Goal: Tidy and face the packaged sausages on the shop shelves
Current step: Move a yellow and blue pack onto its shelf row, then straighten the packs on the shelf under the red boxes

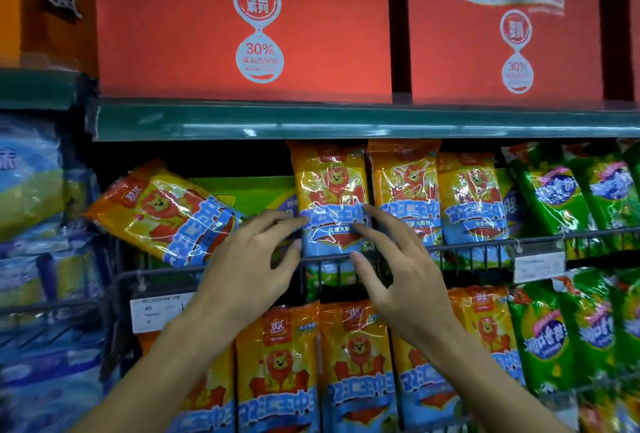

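Note:
An upright orange-and-blue sausage pack [330, 190] with a lion picture stands behind the wire rail [467, 247] of the middle shelf. My left hand [254, 259] reaches to its lower left edge with fingers spread, fingertips touching the pack. My right hand [391, 259] comes in at its lower right, fingers loosely curved over the blue label. Neither hand grips it. Two more upright packs [405, 190] stand to its right. A matching pack [162, 217] lies tilted over to the left.
Green sausage packs [568, 197] fill the right of the shelf. Red cartons [242, 27] sit on the green shelf [346, 122] above. More orange packs [277, 373] hang on the lower shelf. Blue packs [31, 190] are stacked at left. Price tags [538, 264] clip to the rail.

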